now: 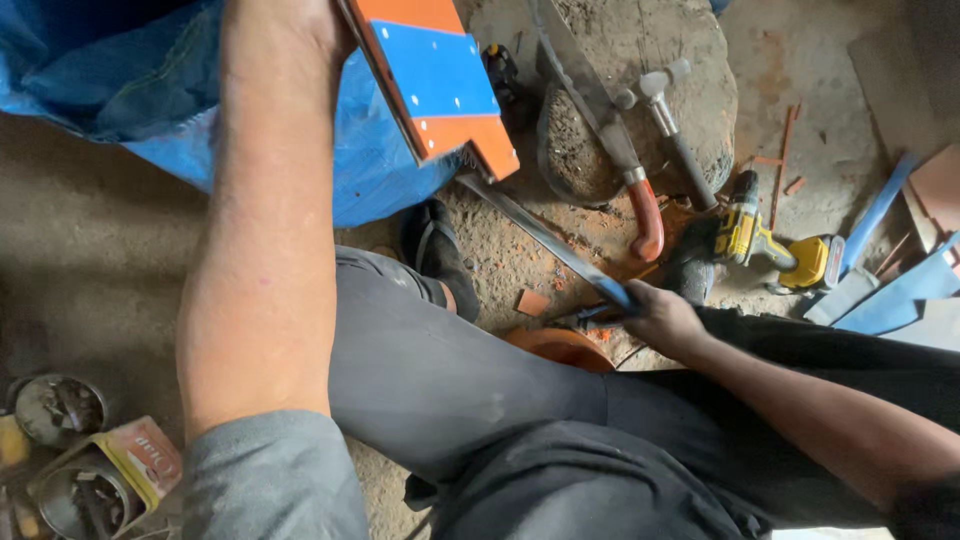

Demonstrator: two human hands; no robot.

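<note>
My left hand (300,20) reaches up to the top edge and grips an orange and blue laminated board (435,80), holding it tilted; the fingers are mostly cut off by the frame. My right hand (660,318) is closed on the blue handle of a hacksaw (545,240). Its long blade runs up and left to the board's lower corner, where it meets the orange edge. My knee in grey trousers (440,370) fills the middle, and a foot in a black sandal (435,250) rests on the sandy floor.
A flat stone (620,90) carries a hand saw with a red handle (640,210) and a hammer (675,120). A yellow cordless drill (770,245) lies at right near blue strips (890,290). Blue sheeting (120,80) sits at left; tins of hardware (70,450) at bottom left.
</note>
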